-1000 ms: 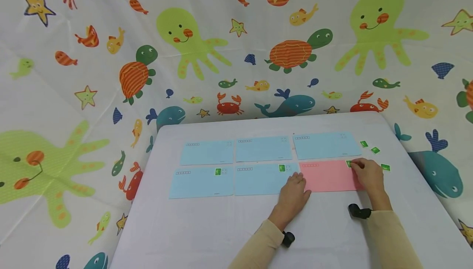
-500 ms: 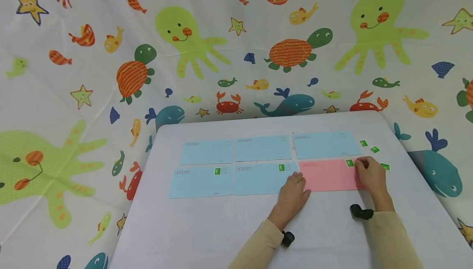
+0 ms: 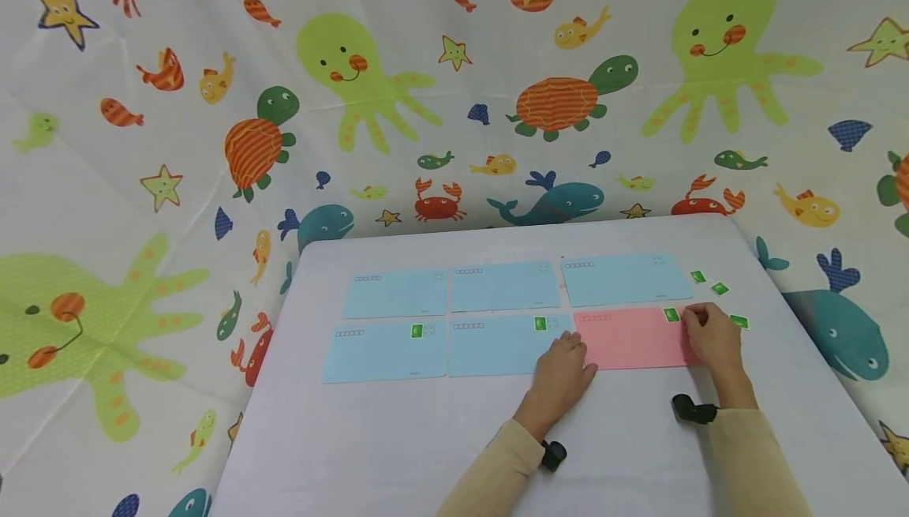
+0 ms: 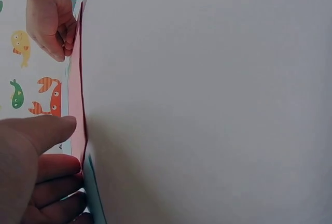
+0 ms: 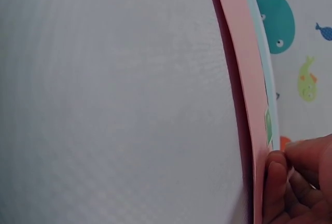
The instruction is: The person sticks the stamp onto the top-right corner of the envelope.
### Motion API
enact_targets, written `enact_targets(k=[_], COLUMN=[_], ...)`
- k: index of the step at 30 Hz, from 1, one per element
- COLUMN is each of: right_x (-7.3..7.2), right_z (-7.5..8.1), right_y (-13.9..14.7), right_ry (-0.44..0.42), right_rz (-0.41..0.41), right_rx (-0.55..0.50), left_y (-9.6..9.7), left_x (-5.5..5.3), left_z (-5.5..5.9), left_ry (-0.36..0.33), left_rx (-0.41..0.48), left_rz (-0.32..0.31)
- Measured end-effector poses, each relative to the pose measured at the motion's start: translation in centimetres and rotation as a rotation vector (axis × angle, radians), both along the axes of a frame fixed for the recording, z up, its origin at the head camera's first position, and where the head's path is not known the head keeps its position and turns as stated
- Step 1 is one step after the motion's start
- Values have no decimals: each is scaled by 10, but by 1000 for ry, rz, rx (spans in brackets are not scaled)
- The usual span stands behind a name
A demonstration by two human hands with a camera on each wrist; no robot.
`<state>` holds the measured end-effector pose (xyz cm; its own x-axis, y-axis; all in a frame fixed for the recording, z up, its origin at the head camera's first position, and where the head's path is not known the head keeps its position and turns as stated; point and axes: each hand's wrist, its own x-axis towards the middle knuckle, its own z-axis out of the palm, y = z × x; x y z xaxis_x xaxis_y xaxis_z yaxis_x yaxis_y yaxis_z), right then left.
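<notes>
My left hand (image 3: 562, 379) rests with its fingers extended where a blue envelope (image 3: 497, 347) meets the pink envelope (image 3: 625, 339). In the left wrist view, its thumb lies over the pink envelope's edge. My right hand (image 3: 716, 343) is at the pink envelope's upper right corner, thumb and fingers bent together; whether they pinch anything is hidden. Just left of those fingertips, a green stamp (image 3: 671, 315) sits on the pink envelope. The right wrist view shows this stamp (image 5: 268, 126) beside the bent fingers.
A blue envelope (image 3: 387, 351) at front left bears a green stamp (image 3: 417, 331), as does the front middle one. Several blue envelopes (image 3: 625, 280) form the back row. Loose stamps (image 3: 720, 289) lie to the right on the white table (image 3: 398, 446). A sea-animal cloth hangs behind.
My right hand has shifted slightly right, off the stamp on the pink envelope, uncovering it, and then stayed there. My left hand has kept its place.
</notes>
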<state>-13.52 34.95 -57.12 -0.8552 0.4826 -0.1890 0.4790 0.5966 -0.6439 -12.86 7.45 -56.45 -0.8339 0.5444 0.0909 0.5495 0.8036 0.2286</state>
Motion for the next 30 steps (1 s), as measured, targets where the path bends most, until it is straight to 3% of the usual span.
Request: enact_targets(k=[13,20,30], right_x=[2,2,0], right_z=[3,3,0], right_y=[-3,-3,-2], right_ry=[6,19,18], right_rz=[-9,-5,-1], right_rx=[3,15,14], left_y=[2,6,9], left_x=[-5,-15,-29], left_z=[14,15,13], left_ry=[6,-15,35], left_rx=[5,21,16], left_rz=[-19,-24,-24])
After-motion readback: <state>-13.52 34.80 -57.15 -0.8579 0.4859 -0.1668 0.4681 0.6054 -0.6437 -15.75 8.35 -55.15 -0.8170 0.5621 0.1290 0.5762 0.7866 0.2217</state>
